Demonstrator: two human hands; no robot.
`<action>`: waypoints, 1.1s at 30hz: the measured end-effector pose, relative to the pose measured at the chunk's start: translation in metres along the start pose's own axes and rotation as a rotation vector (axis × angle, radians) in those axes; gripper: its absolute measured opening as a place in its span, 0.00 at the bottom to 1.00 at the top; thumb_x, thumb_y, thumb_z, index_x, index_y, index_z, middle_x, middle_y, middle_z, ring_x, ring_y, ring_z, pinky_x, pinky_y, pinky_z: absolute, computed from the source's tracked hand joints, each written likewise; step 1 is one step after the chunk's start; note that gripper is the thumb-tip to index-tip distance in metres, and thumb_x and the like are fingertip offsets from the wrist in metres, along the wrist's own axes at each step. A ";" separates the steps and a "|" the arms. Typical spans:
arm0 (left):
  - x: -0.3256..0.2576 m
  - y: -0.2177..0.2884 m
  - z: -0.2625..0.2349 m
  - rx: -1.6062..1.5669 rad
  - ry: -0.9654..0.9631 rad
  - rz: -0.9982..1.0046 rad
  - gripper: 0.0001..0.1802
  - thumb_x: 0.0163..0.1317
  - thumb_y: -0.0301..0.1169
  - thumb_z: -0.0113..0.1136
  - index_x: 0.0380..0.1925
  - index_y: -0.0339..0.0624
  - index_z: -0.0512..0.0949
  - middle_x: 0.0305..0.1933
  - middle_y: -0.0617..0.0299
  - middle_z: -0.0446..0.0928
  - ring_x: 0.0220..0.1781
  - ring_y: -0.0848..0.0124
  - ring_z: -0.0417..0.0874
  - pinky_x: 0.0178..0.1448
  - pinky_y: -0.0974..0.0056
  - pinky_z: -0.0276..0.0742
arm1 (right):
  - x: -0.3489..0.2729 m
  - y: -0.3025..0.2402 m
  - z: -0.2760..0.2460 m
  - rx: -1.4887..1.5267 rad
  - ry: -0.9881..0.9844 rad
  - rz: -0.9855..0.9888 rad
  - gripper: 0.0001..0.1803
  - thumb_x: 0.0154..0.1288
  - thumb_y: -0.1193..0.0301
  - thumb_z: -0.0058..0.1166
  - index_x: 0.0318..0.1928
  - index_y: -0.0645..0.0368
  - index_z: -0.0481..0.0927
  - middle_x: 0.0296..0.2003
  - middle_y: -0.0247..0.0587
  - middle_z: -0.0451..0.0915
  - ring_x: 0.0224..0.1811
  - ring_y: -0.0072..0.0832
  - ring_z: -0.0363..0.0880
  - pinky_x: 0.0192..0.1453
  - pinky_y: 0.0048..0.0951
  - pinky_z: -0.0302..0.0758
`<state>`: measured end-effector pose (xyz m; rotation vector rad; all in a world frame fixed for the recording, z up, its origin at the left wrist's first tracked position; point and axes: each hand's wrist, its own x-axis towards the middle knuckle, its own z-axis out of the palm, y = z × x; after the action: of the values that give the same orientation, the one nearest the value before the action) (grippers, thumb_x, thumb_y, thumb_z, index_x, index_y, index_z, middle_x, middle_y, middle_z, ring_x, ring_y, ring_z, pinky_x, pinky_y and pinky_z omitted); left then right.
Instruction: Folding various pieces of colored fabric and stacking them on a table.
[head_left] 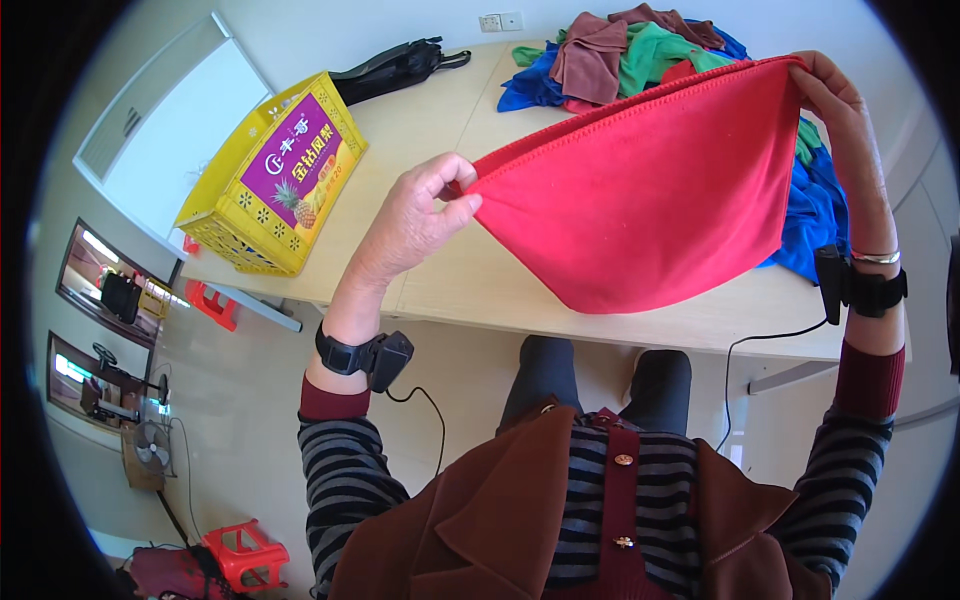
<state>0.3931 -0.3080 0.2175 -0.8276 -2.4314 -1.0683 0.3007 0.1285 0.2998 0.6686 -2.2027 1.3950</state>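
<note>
A red cloth (650, 190) with a stitched edge is stretched between my two hands above the table, folded over so that a second layer shows behind its top edge. My left hand (415, 215) pinches its left corner between thumb and fingers. Higher up and to the right, my right hand (830, 95) grips the other top corner. The lower part of the cloth hangs in a rounded sag near the table's front edge. Behind it lies a heap of crumpled cloths (592, 58) in brown, green, blue and red, partly hidden by the red cloth.
A yellow plastic crate (225, 222) with a purple label stands on the left of the pale wooden table (425, 130). Behind it lies a black bag (390, 70). Red stools (245, 555) and a fan (152, 445) are on the floor at left. Cables hang from both wrist straps.
</note>
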 end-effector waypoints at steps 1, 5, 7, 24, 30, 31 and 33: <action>0.002 -0.001 0.000 -0.083 0.028 -0.035 0.07 0.63 0.25 0.56 0.30 0.37 0.68 0.28 0.65 0.71 0.30 0.78 0.72 0.38 0.71 0.73 | -0.003 0.000 -0.002 -0.017 -0.005 -0.004 0.11 0.69 0.64 0.53 0.47 0.53 0.82 0.39 0.28 0.82 0.47 0.17 0.77 0.60 0.24 0.70; 0.010 0.000 -0.006 -0.305 0.099 -0.120 0.05 0.64 0.24 0.55 0.32 0.37 0.69 0.29 0.67 0.72 0.31 0.79 0.73 0.39 0.71 0.73 | -0.011 -0.004 -0.009 -0.084 -0.013 -0.030 0.12 0.69 0.64 0.53 0.48 0.53 0.82 0.40 0.29 0.82 0.48 0.18 0.78 0.60 0.25 0.70; 0.012 0.004 -0.004 -0.422 0.108 -0.183 0.04 0.64 0.24 0.55 0.34 0.37 0.69 0.30 0.68 0.73 0.31 0.79 0.73 0.39 0.72 0.73 | -0.017 -0.009 -0.013 -0.084 0.016 -0.019 0.12 0.69 0.65 0.53 0.48 0.53 0.82 0.40 0.29 0.82 0.48 0.18 0.78 0.60 0.25 0.70; 0.028 0.022 -0.035 0.261 0.336 0.085 0.07 0.67 0.27 0.53 0.43 0.38 0.75 0.26 0.68 0.71 0.27 0.82 0.68 0.32 0.76 0.66 | -0.041 0.001 -0.005 0.060 -0.024 0.034 0.11 0.68 0.66 0.54 0.46 0.56 0.81 0.37 0.28 0.79 0.46 0.19 0.76 0.57 0.22 0.68; 0.039 0.009 -0.041 -0.159 0.292 -0.239 0.06 0.68 0.29 0.52 0.41 0.40 0.75 0.26 0.70 0.71 0.22 0.85 0.64 0.26 0.78 0.60 | -0.030 0.012 0.001 -0.072 -0.039 -0.027 0.11 0.68 0.66 0.54 0.47 0.57 0.81 0.37 0.30 0.80 0.46 0.19 0.76 0.57 0.22 0.68; 0.041 0.005 -0.039 -0.159 0.286 -0.268 0.06 0.69 0.30 0.51 0.40 0.40 0.75 0.26 0.70 0.71 0.21 0.86 0.64 0.25 0.79 0.59 | -0.027 0.016 0.004 -0.084 -0.022 -0.008 0.11 0.68 0.66 0.54 0.46 0.57 0.81 0.37 0.30 0.80 0.46 0.19 0.76 0.57 0.22 0.68; 0.049 -0.013 -0.036 -0.135 0.235 -0.309 0.07 0.69 0.30 0.51 0.40 0.40 0.75 0.26 0.70 0.71 0.20 0.86 0.65 0.24 0.79 0.59 | -0.023 0.026 0.018 -0.101 0.002 0.036 0.10 0.68 0.66 0.54 0.44 0.57 0.81 0.37 0.29 0.80 0.46 0.19 0.76 0.56 0.22 0.68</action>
<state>0.3501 -0.3247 0.2597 -0.3427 -2.3518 -1.3686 0.3004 0.1260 0.2609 0.5942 -2.2766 1.2907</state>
